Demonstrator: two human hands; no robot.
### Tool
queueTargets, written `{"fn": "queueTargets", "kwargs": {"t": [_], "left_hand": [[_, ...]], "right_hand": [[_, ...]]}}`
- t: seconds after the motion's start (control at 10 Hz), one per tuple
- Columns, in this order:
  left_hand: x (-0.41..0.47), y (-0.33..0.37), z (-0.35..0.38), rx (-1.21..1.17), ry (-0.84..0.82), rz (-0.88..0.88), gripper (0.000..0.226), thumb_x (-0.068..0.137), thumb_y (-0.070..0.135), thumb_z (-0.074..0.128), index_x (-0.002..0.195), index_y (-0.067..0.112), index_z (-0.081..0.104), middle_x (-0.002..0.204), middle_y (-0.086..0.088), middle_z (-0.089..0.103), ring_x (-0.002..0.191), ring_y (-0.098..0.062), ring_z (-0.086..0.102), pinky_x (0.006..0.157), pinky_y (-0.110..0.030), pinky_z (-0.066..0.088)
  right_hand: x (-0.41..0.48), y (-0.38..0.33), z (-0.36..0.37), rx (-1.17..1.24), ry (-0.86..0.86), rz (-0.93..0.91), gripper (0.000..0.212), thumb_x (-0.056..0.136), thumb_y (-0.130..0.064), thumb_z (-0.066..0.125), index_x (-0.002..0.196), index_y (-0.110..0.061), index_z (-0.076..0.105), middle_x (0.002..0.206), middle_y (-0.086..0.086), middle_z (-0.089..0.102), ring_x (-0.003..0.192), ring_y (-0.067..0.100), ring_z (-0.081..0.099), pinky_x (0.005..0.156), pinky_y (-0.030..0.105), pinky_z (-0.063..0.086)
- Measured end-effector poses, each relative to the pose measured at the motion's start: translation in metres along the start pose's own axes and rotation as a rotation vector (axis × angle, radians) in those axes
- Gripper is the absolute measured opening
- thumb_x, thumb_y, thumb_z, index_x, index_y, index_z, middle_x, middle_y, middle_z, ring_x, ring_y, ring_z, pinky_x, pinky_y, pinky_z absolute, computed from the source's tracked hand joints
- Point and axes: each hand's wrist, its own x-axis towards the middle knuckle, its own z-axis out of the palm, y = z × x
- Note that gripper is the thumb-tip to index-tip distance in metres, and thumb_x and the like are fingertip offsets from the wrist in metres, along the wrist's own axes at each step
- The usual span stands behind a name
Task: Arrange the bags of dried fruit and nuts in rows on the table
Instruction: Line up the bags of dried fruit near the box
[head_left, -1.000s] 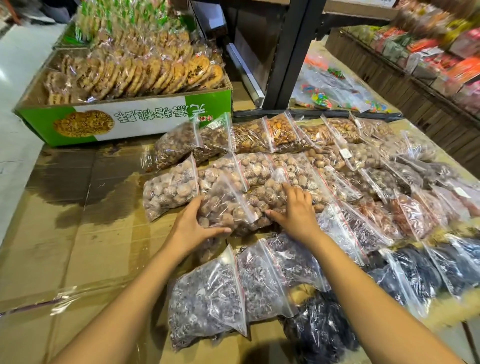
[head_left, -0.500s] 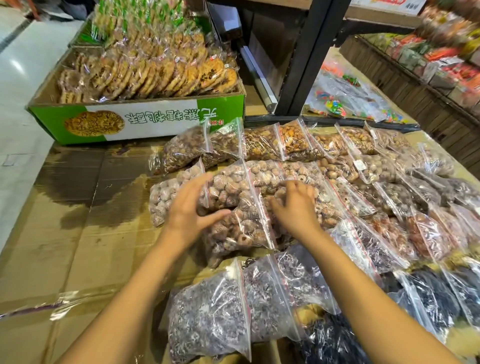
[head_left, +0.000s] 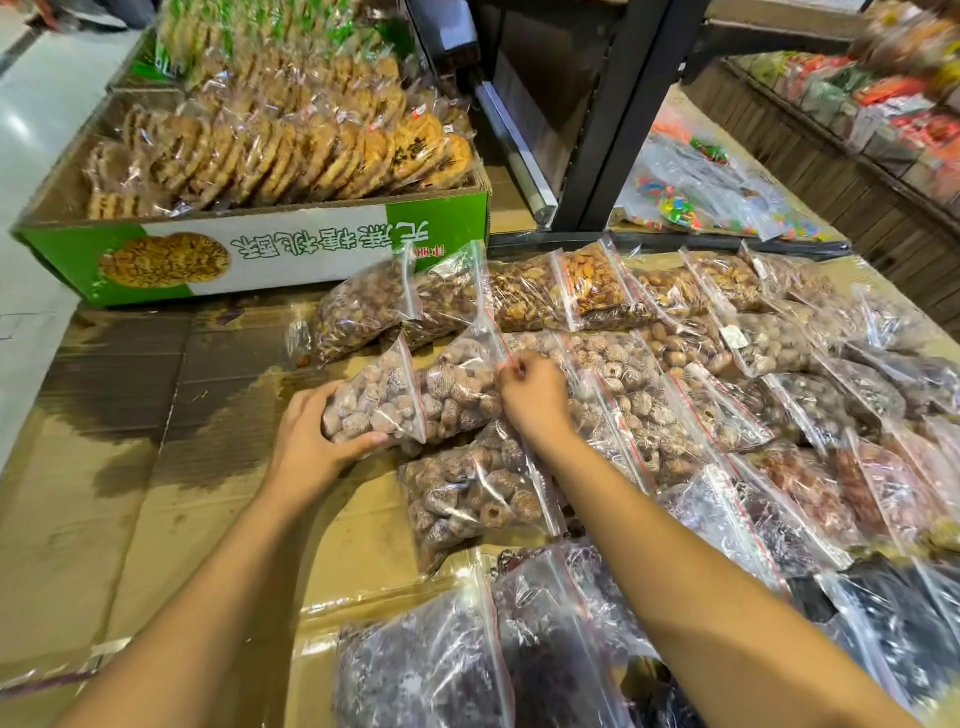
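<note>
- Bags of dried fruit and nuts (head_left: 613, 395) lie in overlapping rows on the cardboard-covered table (head_left: 104, 499)
- Left hand (head_left: 306, 447) cups the end bag (head_left: 374, 397), likely squaring the row
- Right hand (head_left: 535, 395) pinches a neighbouring bag's seal

The dark bags (head_left: 431, 670) at the bottom are cut off by the edge. The bags at the far right (head_left: 930, 384) are cut off too, and what is inside them cannot be told. Part of the pale bag (head_left: 374, 400) is hidden by the left hand (head_left: 306, 447). The fingertips of the right hand (head_left: 535, 395) are hidden behind its back. The packets on the shelf (head_left: 883, 98) are blurred. Much of the bench (head_left: 104, 493) is hidden under bags.
</note>
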Motion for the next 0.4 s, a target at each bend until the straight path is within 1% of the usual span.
{"fn": "queueTargets", "kwargs": {"t": [0.1,0.2,0.3,0.4], "left_hand": [[-0.008,0.001,0.009,-0.057,0.044,0.021,0.089,0.058,0.062,0.074,0.134,0.024,0.047,0.124,0.005,0.043,0.115,-0.014,0.043,0.093,-0.033,0.035],[-0.012,-0.001,0.014,-0.042,0.045,0.034,0.082,0.066,0.053,0.079,0.135,0.025,0.046,0.129,0.002,0.044,0.118,-0.019,0.045,0.093,-0.036,0.037],[-0.014,0.002,0.010,0.010,-0.005,-0.002,0.082,0.067,0.057,0.073,0.138,0.032,0.041,0.139,-0.001,0.040,0.125,-0.026,0.044,0.097,-0.044,0.038],[-0.014,0.008,0.001,0.095,-0.043,-0.035,0.096,0.063,0.068,0.065,0.145,0.035,0.029,0.152,-0.003,0.028,0.138,-0.032,0.030,0.109,-0.051,0.029]], "right_hand": [[-0.003,0.007,0.002,-0.110,0.005,-0.059,0.011,0.096,-0.011,0.047,0.091,-0.008,0.056,0.073,0.003,0.060,0.052,0.011,0.048,0.046,0.023,0.036],[-0.003,0.003,-0.002,-0.124,-0.038,-0.060,0.012,0.097,-0.009,0.045,0.087,-0.008,0.052,0.069,-0.003,0.053,0.053,0.008,0.046,0.047,0.019,0.033],[-0.008,-0.002,-0.012,-0.164,-0.125,-0.057,0.008,0.097,-0.009,0.045,0.095,-0.007,0.052,0.072,-0.003,0.051,0.054,0.007,0.044,0.045,0.018,0.033],[-0.016,-0.004,-0.018,-0.181,-0.113,-0.082,0.015,0.097,-0.013,0.047,0.110,-0.007,0.051,0.079,0.002,0.057,0.058,0.012,0.050,0.048,0.022,0.041]]}}
